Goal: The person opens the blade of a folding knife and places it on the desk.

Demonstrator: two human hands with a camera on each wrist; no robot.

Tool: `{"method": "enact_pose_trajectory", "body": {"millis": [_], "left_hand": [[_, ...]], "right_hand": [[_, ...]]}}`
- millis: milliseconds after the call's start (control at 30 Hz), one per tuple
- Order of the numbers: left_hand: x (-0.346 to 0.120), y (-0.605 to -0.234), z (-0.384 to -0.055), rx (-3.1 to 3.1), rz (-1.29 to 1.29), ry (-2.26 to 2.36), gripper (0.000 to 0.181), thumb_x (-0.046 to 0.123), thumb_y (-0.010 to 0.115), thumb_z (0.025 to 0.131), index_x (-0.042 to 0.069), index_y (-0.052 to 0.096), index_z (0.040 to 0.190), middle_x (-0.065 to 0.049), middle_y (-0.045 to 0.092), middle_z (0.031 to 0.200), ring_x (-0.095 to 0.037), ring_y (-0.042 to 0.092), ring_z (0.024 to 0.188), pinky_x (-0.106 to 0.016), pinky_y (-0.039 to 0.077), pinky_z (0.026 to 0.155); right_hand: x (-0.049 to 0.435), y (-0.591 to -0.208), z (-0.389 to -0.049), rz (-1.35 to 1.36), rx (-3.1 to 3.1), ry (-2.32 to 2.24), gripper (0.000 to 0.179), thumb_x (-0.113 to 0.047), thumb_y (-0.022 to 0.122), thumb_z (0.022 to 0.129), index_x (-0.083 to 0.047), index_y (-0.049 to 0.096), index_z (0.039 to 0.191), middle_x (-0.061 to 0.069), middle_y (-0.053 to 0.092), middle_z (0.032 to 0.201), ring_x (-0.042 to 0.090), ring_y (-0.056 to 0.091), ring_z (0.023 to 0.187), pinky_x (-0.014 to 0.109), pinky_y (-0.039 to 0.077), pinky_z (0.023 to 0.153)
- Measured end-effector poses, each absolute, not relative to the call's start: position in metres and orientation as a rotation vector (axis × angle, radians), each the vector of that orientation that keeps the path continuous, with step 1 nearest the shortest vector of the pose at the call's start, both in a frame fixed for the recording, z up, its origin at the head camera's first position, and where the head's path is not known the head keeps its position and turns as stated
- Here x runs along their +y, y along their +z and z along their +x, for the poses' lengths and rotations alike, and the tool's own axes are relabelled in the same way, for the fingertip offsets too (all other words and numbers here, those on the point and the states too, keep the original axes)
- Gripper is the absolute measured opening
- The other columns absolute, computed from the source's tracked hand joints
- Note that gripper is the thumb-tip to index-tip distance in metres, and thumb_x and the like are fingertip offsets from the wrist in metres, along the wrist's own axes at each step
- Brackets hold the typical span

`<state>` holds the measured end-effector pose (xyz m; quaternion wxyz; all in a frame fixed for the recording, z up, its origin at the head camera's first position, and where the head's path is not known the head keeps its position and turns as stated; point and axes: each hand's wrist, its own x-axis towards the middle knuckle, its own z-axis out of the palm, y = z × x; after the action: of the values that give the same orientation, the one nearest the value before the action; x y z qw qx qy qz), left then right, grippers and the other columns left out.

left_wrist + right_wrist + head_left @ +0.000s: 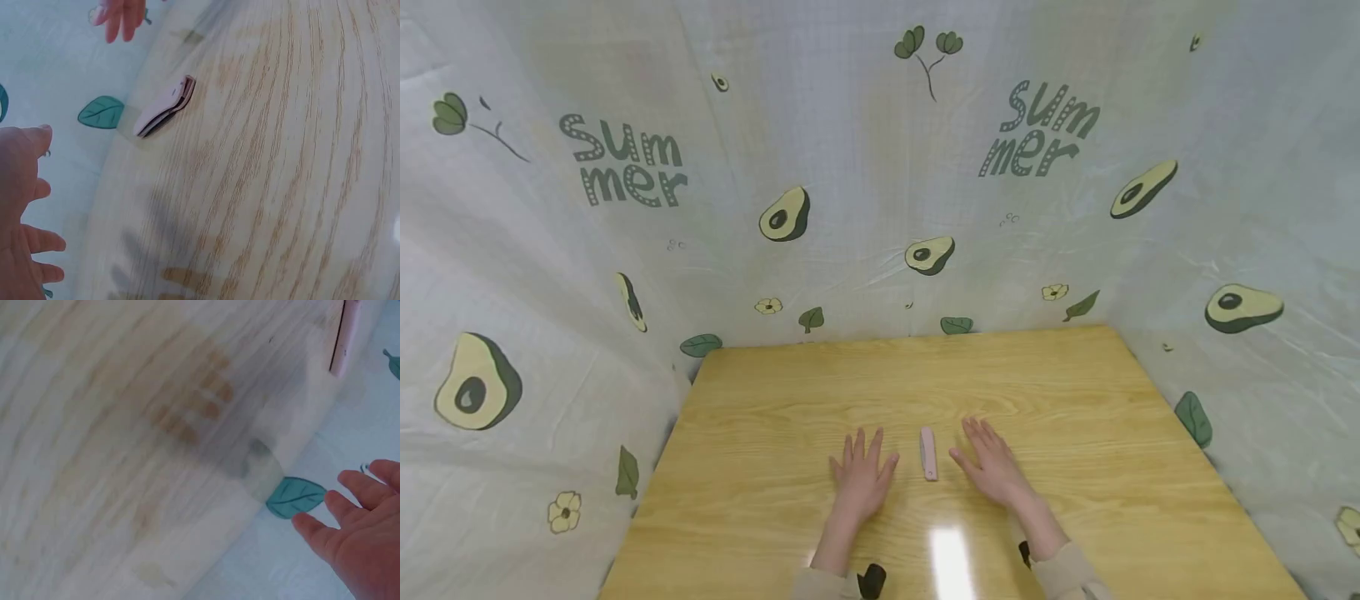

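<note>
A slim pink folding knife (928, 455), folded into its handle, lies on the wooden table between the two hands. The left wrist view shows the slot along the edge of the knife (164, 107), while only one end of it enters the right wrist view at the top. To its left, my left hand (861, 479) is held palm down with fingers spread, touching nothing but close over the table. On the other side my right hand (992, 468) has straight fingers and its thumb pointing toward the knife, apart from it. Both hands hold nothing.
The light wooden table (1037, 392) ends at a white cloth (857, 283) printed with avocados, leaves and lettering, which hangs at the back and both sides. A bright light reflection (951, 558) shows on the tabletop near the front. Dark bands sit at both wrists.
</note>
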<state>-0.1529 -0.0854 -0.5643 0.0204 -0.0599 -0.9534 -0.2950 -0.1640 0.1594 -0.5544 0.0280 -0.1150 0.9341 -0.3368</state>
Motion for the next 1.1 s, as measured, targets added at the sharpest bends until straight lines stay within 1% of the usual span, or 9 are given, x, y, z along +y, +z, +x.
{"method": "enact_pose_trajectory", "body": {"millis": [167,267,367,533,700,833,1000,1100], "left_hand": [[-0.082,-0.566,-0.154,-2.904,-0.155,-1.076,0.057,0.04,0.044,0.103,0.006,0.04,0.148,-0.03,0.032,0.15,-0.054,0.022,0.139,-0.081,0.014,0.104],[-0.079,-0.57,-0.155,-2.845,-0.131,-1.245,0.057,0.039,0.044,0.104,0.004,0.039,0.148,-0.03,0.034,0.148,-0.051,0.027,0.138,-0.074,0.021,0.108],[-0.076,-0.573,-0.157,-2.763,-0.111,-1.406,0.055,0.035,0.044,0.104,0.001,0.039,0.147,-0.029,0.038,0.146,-0.048,0.034,0.135,-0.066,0.03,0.109],[-0.07,-0.577,-0.162,-2.657,-0.071,-1.525,0.048,0.026,0.05,0.103,-0.001,0.044,0.142,-0.025,0.05,0.136,-0.044,0.047,0.125,-0.06,0.043,0.103],[-0.064,-0.583,-0.171,-2.547,-0.033,-1.675,0.043,0.015,0.056,0.099,-0.004,0.05,0.137,-0.026,0.056,0.126,-0.042,0.055,0.115,-0.052,0.053,0.094],[-0.059,-0.587,-0.178,-2.498,0.014,-1.804,0.041,0.009,0.06,0.095,-0.005,0.052,0.133,-0.025,0.06,0.121,-0.039,0.06,0.109,-0.046,0.056,0.091],[-0.055,-0.595,-0.184,-2.489,0.057,-1.89,0.043,0.005,0.063,0.091,-0.004,0.053,0.132,-0.022,0.063,0.115,-0.034,0.064,0.102,-0.039,0.059,0.083],[-0.053,-0.599,-0.186,-2.458,0.043,-1.959,0.044,0.003,0.064,0.09,-0.005,0.053,0.132,-0.023,0.063,0.114,-0.034,0.065,0.1,-0.036,0.06,0.079]], "right_hand": [[0.154,-0.56,-0.164,-0.315,2.792,-1.254,0.07,-0.044,0.045,0.102,0.003,0.027,0.151,0.027,0.027,0.154,0.047,0.02,0.142,0.069,0.019,0.112],[0.151,-0.564,-0.166,-0.259,2.746,-1.35,0.07,-0.046,0.046,0.102,0.002,0.029,0.151,0.028,0.032,0.151,0.047,0.027,0.138,0.068,0.026,0.11],[0.147,-0.567,-0.168,-0.216,2.706,-1.434,0.07,-0.045,0.05,0.1,0.002,0.032,0.149,0.028,0.038,0.147,0.047,0.037,0.133,0.064,0.035,0.107],[0.14,-0.571,-0.174,-0.153,2.631,-1.562,0.065,-0.034,0.057,0.099,0.003,0.036,0.147,0.027,0.046,0.14,0.045,0.049,0.123,0.056,0.048,0.099],[0.135,-0.573,-0.18,-0.089,2.604,-1.611,0.059,-0.026,0.06,0.098,0.002,0.04,0.145,0.026,0.052,0.134,0.041,0.055,0.116,0.054,0.052,0.094],[0.131,-0.575,-0.184,-0.061,2.576,-1.648,0.057,-0.023,0.062,0.097,0.003,0.042,0.143,0.026,0.054,0.129,0.04,0.057,0.113,0.053,0.054,0.091],[0.126,-0.581,-0.189,-0.044,2.495,-1.694,0.057,-0.019,0.063,0.096,0.004,0.041,0.143,0.025,0.055,0.128,0.039,0.057,0.111,0.05,0.055,0.088],[0.124,-0.584,-0.191,-0.045,2.481,-1.702,0.058,-0.017,0.064,0.095,0.004,0.041,0.143,0.025,0.055,0.127,0.038,0.058,0.109,0.047,0.056,0.086]]}}
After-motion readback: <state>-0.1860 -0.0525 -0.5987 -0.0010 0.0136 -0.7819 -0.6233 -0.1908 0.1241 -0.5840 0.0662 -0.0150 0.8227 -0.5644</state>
